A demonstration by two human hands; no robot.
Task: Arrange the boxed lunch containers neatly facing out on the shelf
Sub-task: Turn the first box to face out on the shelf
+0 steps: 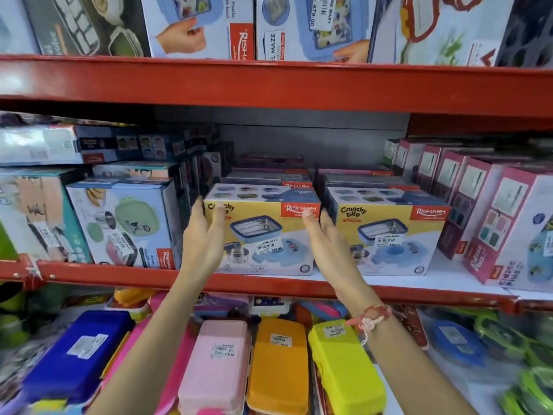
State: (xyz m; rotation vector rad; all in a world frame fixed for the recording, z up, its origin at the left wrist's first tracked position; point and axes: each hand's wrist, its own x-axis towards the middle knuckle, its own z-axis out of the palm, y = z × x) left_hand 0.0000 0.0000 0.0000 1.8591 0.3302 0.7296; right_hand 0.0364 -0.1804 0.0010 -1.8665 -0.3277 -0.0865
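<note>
Two yellow "Crunchy bite" lunch boxes stand side by side at the front of the middle shelf, printed faces outward. My left hand (203, 238) is spread at the left front corner of the left Crunchy bite box (263, 232), fingertips touching it. Fingers apart, my right hand (326, 244) is at that box's right front edge, in the gap to the right Crunchy bite box (386, 235). Neither hand closes around the box. Flat dark boxes (269, 175) are stacked behind both.
A pale blue boxed lunch set (125, 226) stands to the left, pink "Kidzee plus" boxes (505, 229) line up on the right. The red shelf lip (269, 283) runs in front. Loose coloured plastic lunch boxes (278, 363) fill the shelf below; more boxes (203, 25) sit above.
</note>
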